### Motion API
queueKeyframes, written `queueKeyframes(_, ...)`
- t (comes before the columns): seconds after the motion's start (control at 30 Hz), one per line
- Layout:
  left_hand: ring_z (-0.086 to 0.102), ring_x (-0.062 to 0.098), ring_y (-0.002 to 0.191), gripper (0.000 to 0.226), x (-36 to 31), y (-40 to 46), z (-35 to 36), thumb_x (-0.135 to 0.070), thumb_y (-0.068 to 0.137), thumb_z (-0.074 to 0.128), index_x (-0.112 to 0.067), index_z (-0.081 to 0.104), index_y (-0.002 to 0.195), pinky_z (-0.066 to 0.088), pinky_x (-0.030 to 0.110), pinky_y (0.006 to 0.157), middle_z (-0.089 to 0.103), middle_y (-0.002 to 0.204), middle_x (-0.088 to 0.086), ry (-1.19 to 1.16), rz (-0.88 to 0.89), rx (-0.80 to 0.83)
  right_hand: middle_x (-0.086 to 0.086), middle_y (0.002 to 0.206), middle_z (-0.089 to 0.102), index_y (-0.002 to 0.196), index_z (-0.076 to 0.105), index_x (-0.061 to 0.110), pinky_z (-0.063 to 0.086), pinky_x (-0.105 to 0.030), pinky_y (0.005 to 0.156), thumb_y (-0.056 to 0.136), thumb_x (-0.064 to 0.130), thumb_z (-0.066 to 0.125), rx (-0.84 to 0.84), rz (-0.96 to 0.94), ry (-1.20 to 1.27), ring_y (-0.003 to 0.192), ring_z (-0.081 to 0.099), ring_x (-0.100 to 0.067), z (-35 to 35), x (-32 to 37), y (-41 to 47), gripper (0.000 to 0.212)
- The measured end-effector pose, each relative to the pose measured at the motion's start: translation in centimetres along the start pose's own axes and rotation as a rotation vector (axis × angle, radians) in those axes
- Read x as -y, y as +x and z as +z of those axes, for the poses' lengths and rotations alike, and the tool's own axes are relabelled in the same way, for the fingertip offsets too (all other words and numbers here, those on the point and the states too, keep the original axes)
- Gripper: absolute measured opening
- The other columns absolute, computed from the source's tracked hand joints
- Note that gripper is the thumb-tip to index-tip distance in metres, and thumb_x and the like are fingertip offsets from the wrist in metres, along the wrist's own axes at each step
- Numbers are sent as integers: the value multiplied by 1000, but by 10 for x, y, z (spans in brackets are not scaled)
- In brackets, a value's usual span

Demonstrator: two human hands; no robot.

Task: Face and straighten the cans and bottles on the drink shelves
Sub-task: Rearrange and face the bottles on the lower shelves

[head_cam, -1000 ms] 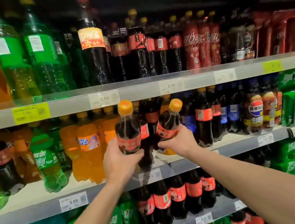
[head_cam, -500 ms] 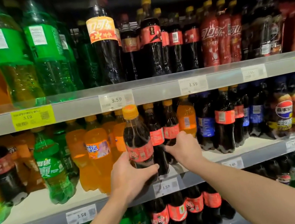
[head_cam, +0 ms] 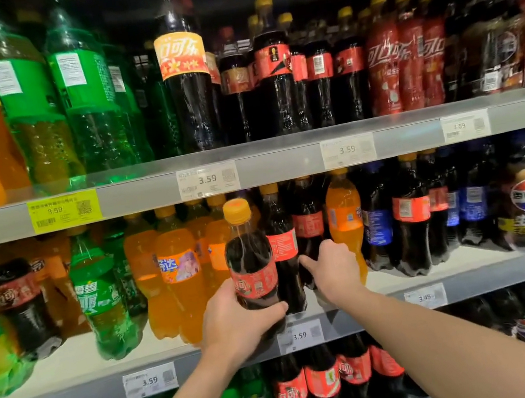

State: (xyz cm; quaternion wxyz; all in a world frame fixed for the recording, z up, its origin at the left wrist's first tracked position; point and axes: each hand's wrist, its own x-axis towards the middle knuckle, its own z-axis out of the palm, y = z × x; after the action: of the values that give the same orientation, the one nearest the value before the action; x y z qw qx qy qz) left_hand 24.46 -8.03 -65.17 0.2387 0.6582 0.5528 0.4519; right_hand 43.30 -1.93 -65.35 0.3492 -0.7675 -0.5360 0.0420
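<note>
— Two hands on the middle shelf [head_cam: 73,362], both busy. The left hand [head_cam: 237,324] has its fingers [head_cam: 274,309] curled round the lower body of a cola bottle [head_cam: 251,263], held at the shelf's front edge with the red label facing out.

— And the right hand [head_cam: 334,270]?

— Its fingers are bent around a second cola bottle [head_cam: 309,225] further back in the row, beside an orange soda bottle [head_cam: 345,216]; how firmly it grips I cannot tell.

— How much is done?

— Little, I'd judge. The held bottle looks faced but isn't released. Toward the left end of that shelf, a green bottle [head_cam: 100,295] and the cola beside it lean and sit scattered; the upper shelf [head_cam: 282,157] shows barcodes turned outward.
</note>
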Motion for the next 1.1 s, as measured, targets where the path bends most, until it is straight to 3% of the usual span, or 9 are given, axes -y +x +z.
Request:
queueKeyframes(0.13,69,4,84,43,-7,-1,11,-43,57,91,-31,70,92,57,32,79,75,85,-15,-17,-10,8,2,72,47,72,38,18,38,-31,62,101,34,59,13,7,58,71,52,-22,-1,-13,-6,39)
queueKeyframes(0.37,69,6,85,44,-11,-2,16,-44,57,90,-31,69,93,58,37,82,75,87,-14,-15,-8,43,2,68,47,72,45,15,42,-32,63,101,25,59,36,-7,59,72,53,-23,-8,-13,-1,34)
queueKeyframes(0.43,69,6,86,45,-10,-2,14,-43,58,91,-31,69,95,58,36,82,75,88,-14,-16,-12,39,1,70,52,81,52,13,46,-34,64,102,31,56,-9,-54,74,73,56,-25,-10,-17,-4,28)
queueKeyframes(0.5,69,7,85,40,-11,-1,13,-40,59,91,-30,69,92,58,35,81,75,86,-13,-21,-23,23,1,75,55,90,50,15,40,-35,62,101,39,54,-149,-84,110,70,54,-25,-15,-19,-8,27)
queueKeyframes(0.63,69,9,82,32,-14,1,15,-37,61,92,-28,70,83,58,40,81,74,80,-13,-44,-56,-15,-8,115,48,116,40,11,35,-34,65,88,48,71,-349,87,226,84,56,-30,-29,-20,-1,55)
queueKeyframes(0.73,69,8,81,32,-13,1,15,-35,61,92,-28,70,82,58,41,82,74,78,-14,-44,-62,-14,-14,132,41,137,30,8,37,-36,69,83,45,77,-259,153,236,99,61,-38,-30,-23,6,80)
queueKeyframes(0.8,69,7,80,32,-12,-1,14,-36,60,92,-27,70,82,58,40,81,74,77,-15,-39,-56,-7,-16,137,44,143,28,9,43,-40,74,84,46,76,-161,200,238,103,61,-39,-32,-29,11,84)
queueKeyframes(0.93,68,7,82,31,-13,-11,5,-33,63,91,-28,69,84,56,34,79,74,79,-13,-41,-41,0,-7,108,62,110,48,14,47,-38,79,82,51,76,-91,178,281,86,54,-26,-40,-36,8,54)
queueKeyframes(1.1,68,7,82,33,-17,-20,-11,-33,63,92,-29,69,86,57,38,82,74,81,-13,-60,-26,-13,6,89,60,101,52,17,44,-32,72,79,51,79,-181,2,455,84,61,-21,-43,-39,-34,48)
